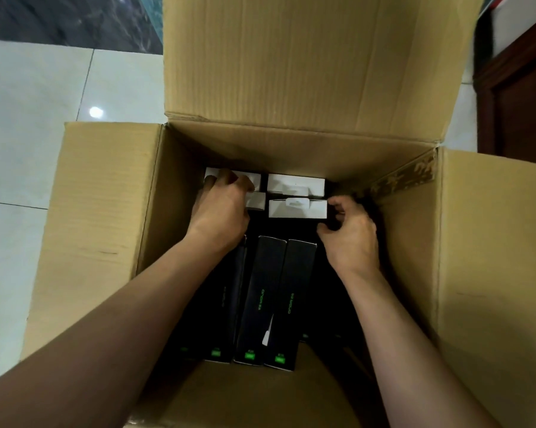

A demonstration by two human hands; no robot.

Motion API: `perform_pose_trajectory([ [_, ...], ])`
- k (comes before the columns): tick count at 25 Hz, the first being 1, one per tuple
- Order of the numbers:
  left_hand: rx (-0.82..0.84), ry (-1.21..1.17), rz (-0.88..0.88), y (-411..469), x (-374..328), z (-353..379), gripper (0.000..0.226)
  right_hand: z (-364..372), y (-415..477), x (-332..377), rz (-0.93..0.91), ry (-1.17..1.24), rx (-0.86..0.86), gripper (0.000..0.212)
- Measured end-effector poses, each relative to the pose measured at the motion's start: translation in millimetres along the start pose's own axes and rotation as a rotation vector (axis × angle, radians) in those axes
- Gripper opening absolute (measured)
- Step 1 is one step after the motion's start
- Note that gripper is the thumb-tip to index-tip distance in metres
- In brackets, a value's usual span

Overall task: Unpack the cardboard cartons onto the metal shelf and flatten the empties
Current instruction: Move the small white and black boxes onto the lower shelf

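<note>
Fingers, left (229, 178): curled over the top of a white-ended box (255, 180) in the carton's far-left corner, gripping it.
Fingers, right (337, 208): curled, thumb tucked under, at the right edge of the two stacked white ends (297, 208) by the carton's far wall. Too dark there to tell whether they hold anything.
Left hand (220, 211): back up, inside the carton, left of centre.
Right hand (353, 239): back up, inside the carton, near its right wall.
Black boxes (263, 288): green print, side by side on edge, filling the carton's near half between the forearms.
Carton (291, 149): flaps open, far flap upright, side flaps spread flat.
Floor (28, 118): pale tiles left of the carton.
</note>
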State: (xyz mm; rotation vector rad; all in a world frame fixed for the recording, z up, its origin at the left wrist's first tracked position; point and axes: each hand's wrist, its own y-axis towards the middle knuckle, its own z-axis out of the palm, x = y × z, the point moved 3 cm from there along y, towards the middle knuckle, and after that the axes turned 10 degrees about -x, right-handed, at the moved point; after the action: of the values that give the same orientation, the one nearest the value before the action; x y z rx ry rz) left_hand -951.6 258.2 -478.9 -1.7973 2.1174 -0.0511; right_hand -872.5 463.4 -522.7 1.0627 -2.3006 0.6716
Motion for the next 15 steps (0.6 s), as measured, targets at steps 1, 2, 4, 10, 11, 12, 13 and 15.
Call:
perform_pose_trajectory([
  [1, 0.002, 0.015, -0.001, -0.1, -0.2, 0.7, 0.051, 0.3, -0.3, -0.5, -0.004, -0.009, 0.005, 0.043],
  [2, 0.002, 0.031, 0.000, 0.0, -0.7, 1.4, 0.052, 0.6, -0.7, -0.8, -0.008, -0.014, 0.009, 0.042],
  [4, -0.004, 0.063, 0.005, 1.1, -2.0, 1.3, 0.053, 1.8, -0.9, -0.7, -0.016, -0.013, 0.011, 0.043],
  [10, -0.077, 0.192, -0.022, -0.7, -4.3, -3.8, 0.050, 3.4, -1.2, -0.1, -0.048, -0.028, 0.039, 0.047],
  [11, -0.088, 0.210, -0.033, -2.0, -3.9, -4.4, 0.049, 3.2, -1.5, 0.5, -0.052, -0.031, 0.037, 0.045],
  [12, -0.097, 0.224, -0.041, -3.0, -3.7, -4.9, 0.048, 3.0, -1.6, 1.0, -0.051, -0.032, 0.032, 0.042],
  [13, -0.102, 0.233, -0.043, -4.1, -3.8, -5.0, 0.046, 2.9, -1.6, 1.3, -0.045, -0.032, 0.026, 0.040],
  [15, -0.104, 0.237, -0.028, -6.1, -6.1, -3.5, 0.043, 1.4, -1.7, 1.5, -0.035, -0.030, 0.010, 0.035],
])
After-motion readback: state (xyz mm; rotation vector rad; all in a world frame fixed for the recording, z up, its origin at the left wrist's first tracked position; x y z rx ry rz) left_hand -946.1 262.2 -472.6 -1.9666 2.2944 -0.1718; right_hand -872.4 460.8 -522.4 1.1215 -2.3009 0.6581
